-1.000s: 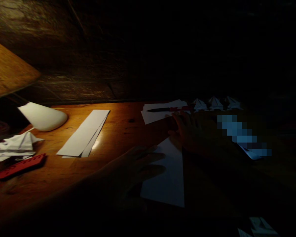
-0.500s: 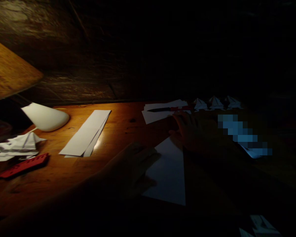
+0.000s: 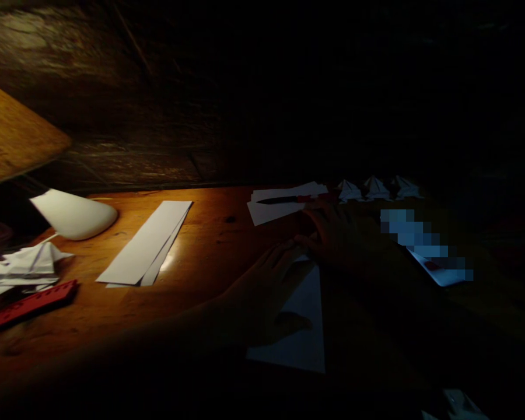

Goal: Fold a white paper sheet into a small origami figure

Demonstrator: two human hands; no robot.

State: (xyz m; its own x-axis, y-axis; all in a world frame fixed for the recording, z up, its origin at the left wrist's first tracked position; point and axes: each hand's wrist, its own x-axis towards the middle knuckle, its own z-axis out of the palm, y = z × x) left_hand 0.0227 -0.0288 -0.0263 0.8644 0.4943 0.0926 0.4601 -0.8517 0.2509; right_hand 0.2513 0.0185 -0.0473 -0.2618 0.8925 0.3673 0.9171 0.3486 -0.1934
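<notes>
A folded sheet of white paper (image 3: 304,326) lies on the dark wooden table in front of me, one corner pointing away. My left hand (image 3: 273,291) lies across its left side, fingers stretched towards the far corner and thumb apart over the sheet. At that far corner is my right hand (image 3: 332,233), its thumb apart from its extended fingers. Deep shadow hides most of the right palm, and whether it pinches the paper is unclear. Beyond the right fingertips, a knife (image 3: 280,200) with a black blade and red handle rests on several paper pieces (image 3: 260,214).
A lamp with a tan shade (image 3: 17,134) and white base (image 3: 74,216) stands left. Near it are crumpled paper (image 3: 26,265), a red perforated bar (image 3: 32,303) and paper strips (image 3: 146,245). Three folded paper shapes (image 3: 377,188) stand at the back; a phone (image 3: 440,271) lies right.
My left hand has slid forward and right over the paper, up to the right hand. The right hand has barely moved. The view has shifted slightly.
</notes>
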